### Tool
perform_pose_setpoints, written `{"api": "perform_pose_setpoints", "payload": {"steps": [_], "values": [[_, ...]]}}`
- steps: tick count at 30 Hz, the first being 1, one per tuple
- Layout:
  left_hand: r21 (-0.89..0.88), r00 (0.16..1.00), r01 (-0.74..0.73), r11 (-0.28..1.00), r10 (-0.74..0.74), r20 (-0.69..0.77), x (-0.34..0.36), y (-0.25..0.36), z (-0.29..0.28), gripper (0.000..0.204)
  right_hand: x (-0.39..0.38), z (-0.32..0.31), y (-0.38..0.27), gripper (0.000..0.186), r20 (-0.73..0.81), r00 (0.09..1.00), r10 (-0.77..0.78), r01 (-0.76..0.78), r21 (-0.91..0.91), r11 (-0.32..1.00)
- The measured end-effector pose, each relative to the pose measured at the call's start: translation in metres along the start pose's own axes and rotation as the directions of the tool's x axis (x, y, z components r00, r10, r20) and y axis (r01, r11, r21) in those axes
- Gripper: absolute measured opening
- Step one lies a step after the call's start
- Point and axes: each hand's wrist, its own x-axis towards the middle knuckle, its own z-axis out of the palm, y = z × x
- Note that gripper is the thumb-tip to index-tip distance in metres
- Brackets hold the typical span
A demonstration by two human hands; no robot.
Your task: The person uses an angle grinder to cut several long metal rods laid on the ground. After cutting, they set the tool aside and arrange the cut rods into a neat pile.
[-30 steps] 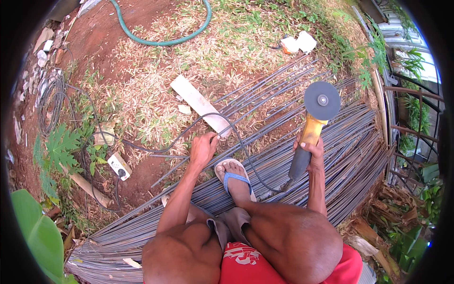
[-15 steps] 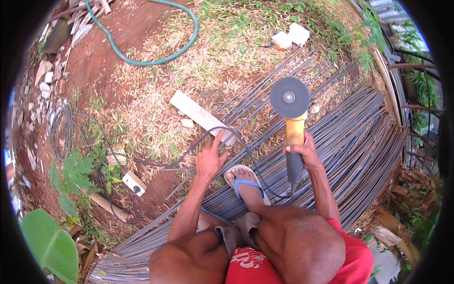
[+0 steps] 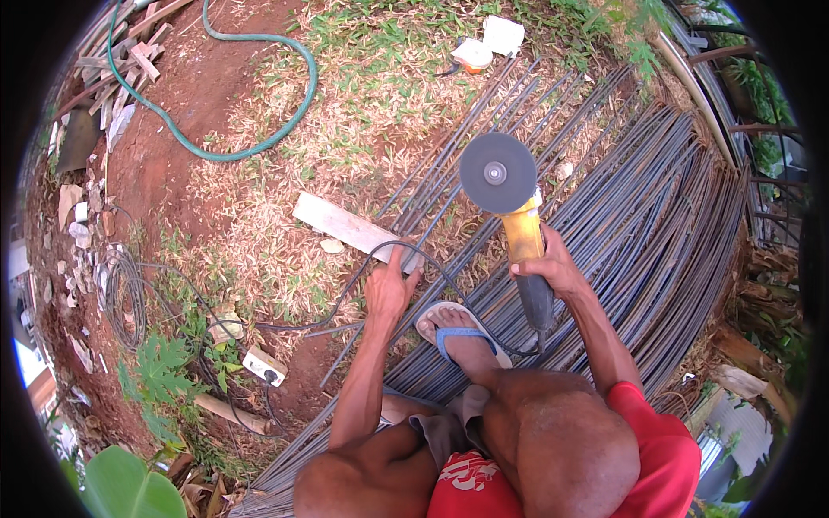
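My right hand point(image 3: 553, 264) is closed around the body of a yellow and black angle grinder point(image 3: 523, 235). The grinder's dark cutting disc point(image 3: 498, 173) points away from me, raised above the rods; whether it spins I cannot tell. My left hand point(image 3: 390, 289) reaches to the near end of a pale wooden board point(image 3: 341, 223), index finger and thumb apart. Steel rods point(image 3: 432, 194) lie across that board end, beside my fingertips. The grinder's black cord point(image 3: 453, 289) loops past my left hand and over my sandalled foot point(image 3: 462, 337).
A large bundle of steel rods point(image 3: 639, 233) spreads under and right of me. At left are a white socket box point(image 3: 264, 366), coiled wire point(image 3: 127, 302) and rubble point(image 3: 80, 233). A green hose point(image 3: 302, 112) curves across the ground. White containers point(image 3: 503, 36) sit at the far end.
My left hand has moved forward against the board's end, its fingers drawn closer in. The grinder has tilted leftward, still in my right hand. The whole view has shifted somewhat.
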Motion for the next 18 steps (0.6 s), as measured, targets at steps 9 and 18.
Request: {"api": "perform_pose_setpoints", "payload": {"steps": [9,18], "values": [[-0.016,1.000,-0.012,1.000,0.012,-0.021,0.0010,0.0002,0.0003,0.062,0.0017,-0.0001,0.0014,0.063,-0.015,1.000,0.027,-0.027,0.005,1.000],[-0.012,0.994,-0.064,0.998,0.062,-0.095,-0.0018,-0.0062,0.0034,0.063,0.0008,0.0027,-0.0023,0.062,-0.025,0.999,0.044,-0.044,0.000,0.999]]}}
